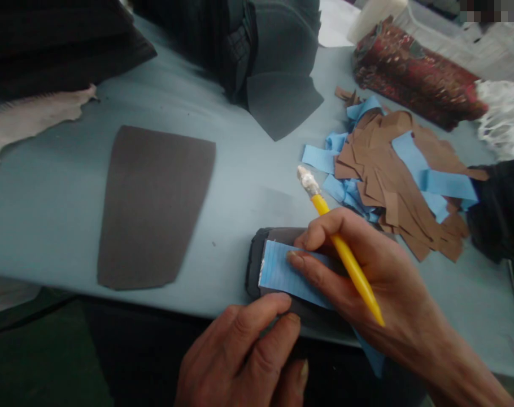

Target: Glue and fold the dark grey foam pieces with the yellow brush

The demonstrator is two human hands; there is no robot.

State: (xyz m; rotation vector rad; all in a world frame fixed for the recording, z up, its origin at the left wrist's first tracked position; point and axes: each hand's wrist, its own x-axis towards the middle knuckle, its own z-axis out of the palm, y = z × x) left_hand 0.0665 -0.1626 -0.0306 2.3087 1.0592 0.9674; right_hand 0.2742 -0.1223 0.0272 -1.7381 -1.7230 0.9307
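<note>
A dark folded piece [253,263] lies near the table's front edge, with a blue strip [282,271] on top. White residue shows along the strip's left end. My right hand [367,260] is closed around a yellow-handled brush [345,254] whose tip is caked in something whitish. Its thumb and index finger also touch the blue strip. My left hand [244,356] is at the near side, fingers bent and thumb apart, fingertips against the piece's lower edge. Part of the piece is hidden beneath my right hand.
A flat dark panel [155,209] lies to the left. Brown and blue strips [392,164] are heaped at the right, near a dark sleeve [502,209]. Grey cut pieces [282,102], a stained reddish roll [413,73] and white stringy material [500,116] are farther back.
</note>
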